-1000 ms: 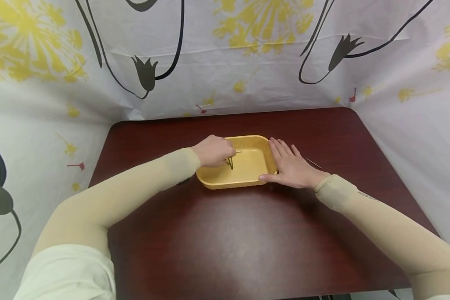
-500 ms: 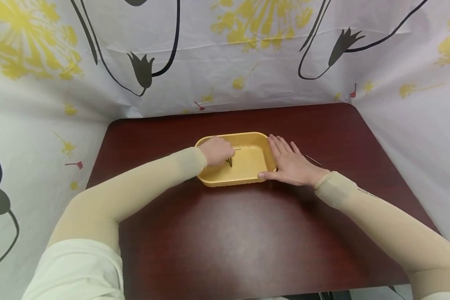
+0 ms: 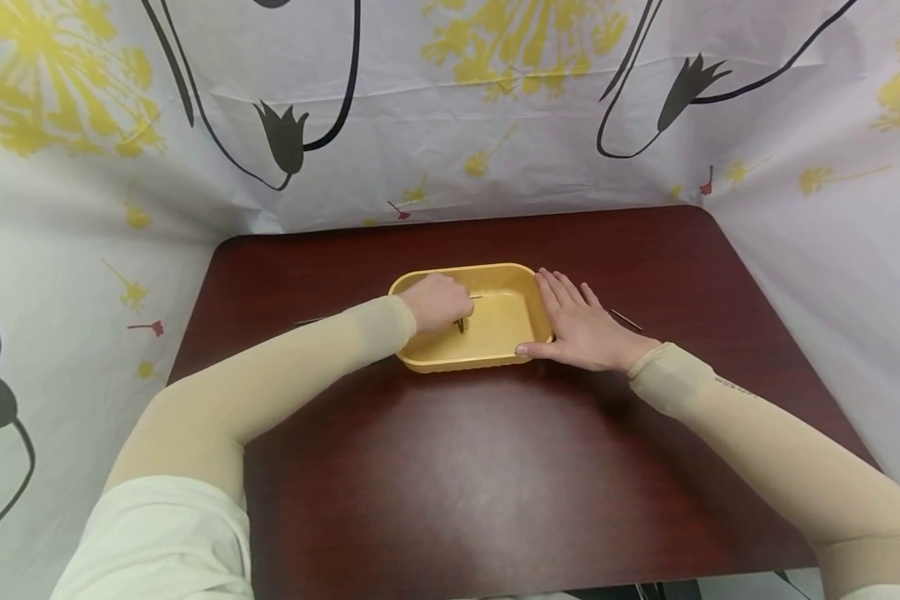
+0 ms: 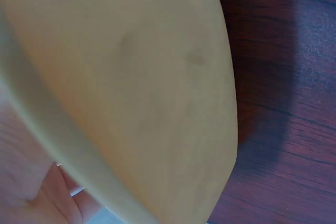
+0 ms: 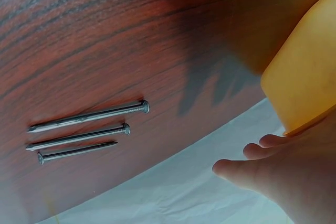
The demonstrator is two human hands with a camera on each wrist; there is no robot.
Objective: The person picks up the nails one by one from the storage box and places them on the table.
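Reddish table, flowered cloth behind, left grip in yellow tray (hold unclear), right grip wide

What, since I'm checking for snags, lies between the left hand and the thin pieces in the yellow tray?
Nothing visible: the left hand is inside the yellow tray, right beside the thin pieces. Whether they touch is unclear. The right hand rests at the tray's other end, out of the way.

- Worktop: wood-grained, glossy.
- Tray: smooth plastic, softly shiny.
- Nails: bare, shiny metal.
- Thin piece in tray: probably metal, too small to confirm.
- Backdrop: creased sheeting.
- Sleeves: smooth, matt cloth.
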